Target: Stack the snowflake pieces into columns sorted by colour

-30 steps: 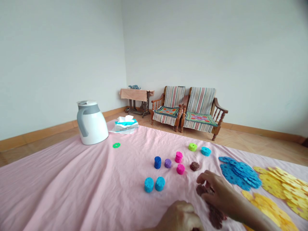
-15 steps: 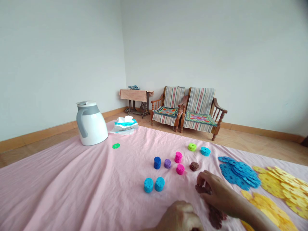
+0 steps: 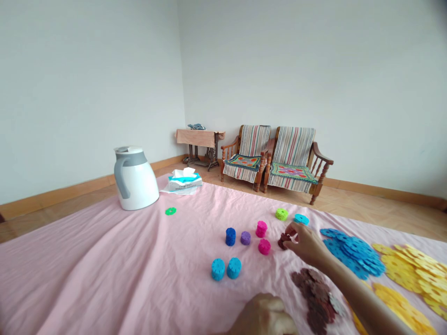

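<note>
My right hand (image 3: 307, 242) reaches over the cloth, its thumb and fingers pinched on a brown notched plastic disc at the small brown stack (image 3: 283, 240). The fingers partly cover that stack. Nearer to me spreads a loose pile of brown discs (image 3: 317, 295), with a greyish one at its right edge. My left hand (image 3: 265, 316) rests curled at the bottom edge, and whatever its fingers hold is hidden. Left of the brown stack stand pink stacks (image 3: 261, 228), a purple stack (image 3: 245, 238) and a dark blue stack (image 3: 230, 236). Two light blue stacks (image 3: 218, 269) stand closer.
Blue discs (image 3: 352, 251) and yellow discs (image 3: 415, 270) lie heaped at the right. Lime (image 3: 281, 214) and cyan (image 3: 301, 218) stacks sit farther back. A white jug (image 3: 138, 181), tissue pack (image 3: 185, 181) and single green disc (image 3: 171, 211) are at the left.
My right hand has moved forward from the loose brown pile to the small brown stack, leaving the pile uncovered. My left hand stays curled in nearly the same place.
</note>
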`<state>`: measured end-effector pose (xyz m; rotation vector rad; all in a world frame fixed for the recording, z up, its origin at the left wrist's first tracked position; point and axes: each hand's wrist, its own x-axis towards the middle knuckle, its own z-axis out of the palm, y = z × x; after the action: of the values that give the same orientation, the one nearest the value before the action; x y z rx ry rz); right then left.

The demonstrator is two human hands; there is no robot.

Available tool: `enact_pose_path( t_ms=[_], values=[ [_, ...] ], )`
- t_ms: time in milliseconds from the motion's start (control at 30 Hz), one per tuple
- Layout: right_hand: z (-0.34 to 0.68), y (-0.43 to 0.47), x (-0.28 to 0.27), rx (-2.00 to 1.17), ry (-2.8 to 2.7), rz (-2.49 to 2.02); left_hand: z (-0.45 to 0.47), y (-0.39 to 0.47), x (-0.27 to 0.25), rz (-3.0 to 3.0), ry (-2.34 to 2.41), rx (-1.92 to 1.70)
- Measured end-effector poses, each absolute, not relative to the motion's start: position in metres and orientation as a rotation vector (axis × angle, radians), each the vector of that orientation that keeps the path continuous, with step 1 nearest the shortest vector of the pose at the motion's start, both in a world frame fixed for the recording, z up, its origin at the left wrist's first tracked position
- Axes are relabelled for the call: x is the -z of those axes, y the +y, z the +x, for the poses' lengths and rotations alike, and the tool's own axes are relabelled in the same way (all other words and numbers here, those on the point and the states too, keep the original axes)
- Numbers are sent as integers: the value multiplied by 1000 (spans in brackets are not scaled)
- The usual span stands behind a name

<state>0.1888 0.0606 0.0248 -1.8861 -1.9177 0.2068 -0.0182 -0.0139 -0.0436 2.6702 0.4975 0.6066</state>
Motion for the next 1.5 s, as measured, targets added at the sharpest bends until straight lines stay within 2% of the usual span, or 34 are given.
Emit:
enact_pose_path(
  t_ms=[267,467,700,1500],
  values=[
    [191,62,-20,-235,-1931,-1914,-18,-14,40,2691,503,-559],
    [173,54,-25,-47,-1991,-2050,-17,-14,43,2695,485,-555],
    [163,55,-20,6,-2038,-2054,-17,-15,42,2693,513,-568],
    [176,42,-31,-119,-1962,-1933,-16,-14,44,2684,476,-570]
  ],
)
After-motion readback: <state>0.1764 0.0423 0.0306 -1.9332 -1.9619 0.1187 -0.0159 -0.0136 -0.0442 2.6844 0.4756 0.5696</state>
